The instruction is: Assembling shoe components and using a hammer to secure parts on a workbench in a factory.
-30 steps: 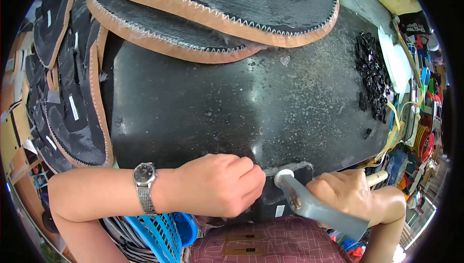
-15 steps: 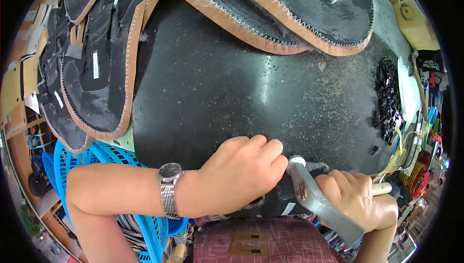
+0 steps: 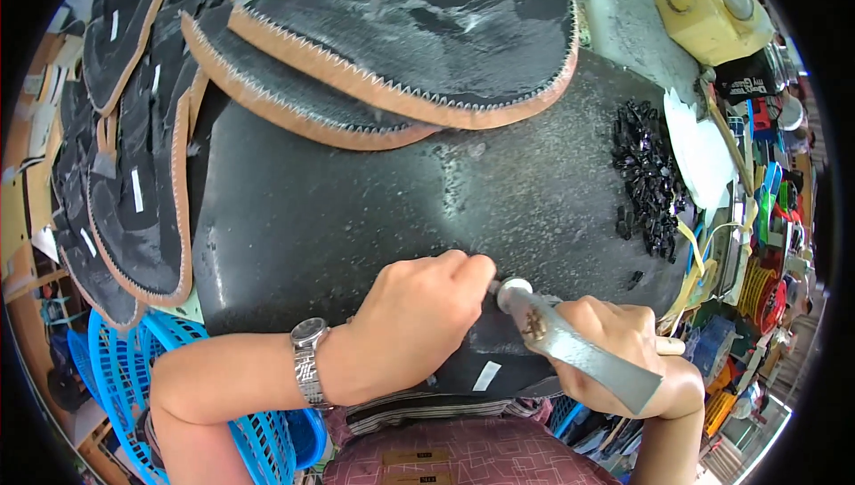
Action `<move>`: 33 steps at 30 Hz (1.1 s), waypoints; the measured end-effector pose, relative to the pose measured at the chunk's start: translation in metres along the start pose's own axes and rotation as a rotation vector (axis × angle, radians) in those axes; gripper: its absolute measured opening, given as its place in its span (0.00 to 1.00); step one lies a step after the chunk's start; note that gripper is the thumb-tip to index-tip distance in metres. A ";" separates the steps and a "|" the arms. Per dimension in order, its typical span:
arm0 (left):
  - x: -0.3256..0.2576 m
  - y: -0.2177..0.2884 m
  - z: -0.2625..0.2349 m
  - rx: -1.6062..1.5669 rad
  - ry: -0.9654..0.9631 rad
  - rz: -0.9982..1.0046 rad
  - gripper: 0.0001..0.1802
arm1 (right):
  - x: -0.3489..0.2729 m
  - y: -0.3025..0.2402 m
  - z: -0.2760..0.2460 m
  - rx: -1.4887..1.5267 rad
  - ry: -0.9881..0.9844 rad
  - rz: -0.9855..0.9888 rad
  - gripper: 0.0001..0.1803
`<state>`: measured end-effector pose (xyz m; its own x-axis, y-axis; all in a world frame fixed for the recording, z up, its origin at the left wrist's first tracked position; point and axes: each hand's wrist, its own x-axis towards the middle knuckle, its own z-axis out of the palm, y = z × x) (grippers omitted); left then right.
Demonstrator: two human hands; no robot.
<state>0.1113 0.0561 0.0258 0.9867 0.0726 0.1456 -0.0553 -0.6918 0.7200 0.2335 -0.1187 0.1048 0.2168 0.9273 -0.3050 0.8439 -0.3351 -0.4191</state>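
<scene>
My right hand (image 3: 610, 347) grips a cobbler's hammer (image 3: 592, 353) by its pale wooden handle; the broad, flared grey metal head points toward me. The hammer's round face (image 3: 514, 291) is close beside my left hand (image 3: 420, 316). That hand is closed, knuckles up, with a watch on the wrist. A small dark tip shows between its fingers and the hammer face, but what it belongs to is hidden. Beneath both hands lies a black sheet-like piece with a white strip (image 3: 487, 375), on the black work surface (image 3: 338, 209).
Large black sole-shaped pieces (image 3: 427, 31) with tan, zigzag-stitched edges lie at the back. Similar pieces (image 3: 138, 218) are stacked on the left. Small shiny black bits (image 3: 655, 182) form a heap on the right. A blue plastic basket (image 3: 134, 378) stands at the lower left, a yellow container (image 3: 712, 17) at the far right.
The view has shifted, so the surface and stitched pieces sit further left and lower. Both hands stay close together, and the hammer face remains beside my left hand.
</scene>
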 end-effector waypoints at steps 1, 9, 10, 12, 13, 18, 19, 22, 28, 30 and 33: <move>0.001 0.000 0.001 -0.032 0.001 -0.073 0.08 | 0.003 0.002 -0.001 -0.021 0.030 -0.070 0.12; -0.018 -0.001 -0.005 0.088 0.073 0.266 0.16 | 0.012 0.002 -0.007 -0.018 0.037 -0.058 0.12; -0.019 -0.001 -0.003 0.078 0.072 0.269 0.16 | 0.012 0.002 -0.008 -0.027 0.028 -0.051 0.12; -0.020 0.000 -0.001 0.237 0.068 0.382 0.15 | 0.012 0.007 -0.008 -0.027 0.010 -0.077 0.12; -0.021 -0.001 0.001 0.316 0.069 0.430 0.15 | 0.012 0.009 -0.008 -0.030 -0.005 -0.102 0.11; -0.020 0.003 0.004 0.489 0.040 0.483 0.15 | 0.019 0.015 -0.013 -0.037 0.011 -0.223 0.13; -0.021 0.005 0.006 0.520 0.052 0.486 0.14 | 0.020 0.013 -0.015 -0.061 0.028 -0.248 0.14; -0.020 0.006 0.006 0.608 0.033 0.492 0.14 | 0.033 0.009 -0.026 -0.202 -0.100 -0.344 0.14; -0.019 0.015 0.008 0.688 0.011 0.443 0.14 | 0.036 0.011 -0.025 -0.322 -0.110 -0.465 0.13; -0.020 0.017 0.009 0.719 -0.003 0.430 0.15 | 0.038 0.012 -0.023 -0.245 -0.069 -0.443 0.13; -0.020 0.018 0.005 0.683 -0.051 0.409 0.15 | 0.039 0.012 -0.021 -0.256 -0.086 -0.439 0.12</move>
<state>0.0914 0.0390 0.0323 0.9151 -0.3035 0.2654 -0.3248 -0.9450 0.0390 0.2621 -0.0831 0.1060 -0.2166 0.9509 -0.2212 0.9419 0.1439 -0.3035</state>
